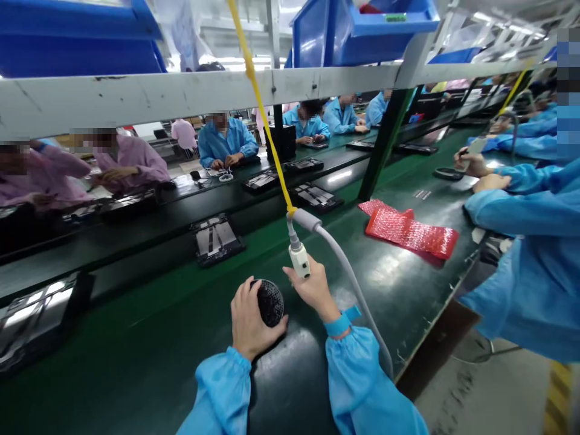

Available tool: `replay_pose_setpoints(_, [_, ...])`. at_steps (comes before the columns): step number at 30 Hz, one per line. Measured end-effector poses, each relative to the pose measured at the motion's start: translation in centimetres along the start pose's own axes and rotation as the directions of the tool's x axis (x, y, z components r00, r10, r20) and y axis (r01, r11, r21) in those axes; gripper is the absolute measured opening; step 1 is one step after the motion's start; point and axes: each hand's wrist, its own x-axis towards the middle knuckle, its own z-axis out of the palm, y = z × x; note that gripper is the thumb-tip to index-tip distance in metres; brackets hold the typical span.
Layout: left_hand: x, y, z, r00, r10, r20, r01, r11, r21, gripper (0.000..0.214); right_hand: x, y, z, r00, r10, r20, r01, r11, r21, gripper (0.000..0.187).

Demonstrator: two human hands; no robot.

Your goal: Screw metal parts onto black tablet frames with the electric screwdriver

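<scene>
Your left hand [248, 320] clasps a round black perforated disc [270, 302] at its 2 o'clock, low over the green bench [136, 338]. Your right hand [312, 290] grips a small white tool head [299, 260], hung from a yellow coiled cord [263, 109]. A grey hose [348, 278] runs off to 5 o'clock. I judge that drag from the hose could pull the tip off the disc, and a loose hold could let the disc roll.

Head view, downward, close over workbench [136, 338]

Factory line: long green surface [149, 338], grey crossbeam [136, 96] w/ blue bins [385, 30] above, coworkers [226, 142] in blue & pink coats opp., grey floor [489, 393] btm right, bright ceiling lights [521, 30].
</scene>
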Motion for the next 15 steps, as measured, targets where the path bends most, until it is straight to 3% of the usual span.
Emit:
replay_pose_setpoints(7, [1.3, -0.4, 0.7, 0.999, -0.001, -0.036, 0.002, 1.000, 0.026, 0.081, 0.3, 0.5, -0.4, 0.994, -0.099, -0.048, 0.090, 0.981, -0.171, 0.017])
replay_pose_setpoints(15, [3.7, -1.3, 2.0, 1.000, 0.025, -0.016, -0.024, 0.998, 0.055, 0.082, 0.5, 0.4, -0.6, 0.995, -0.098, -0.032, 0.094, 0.990, -0.107, 0.022])
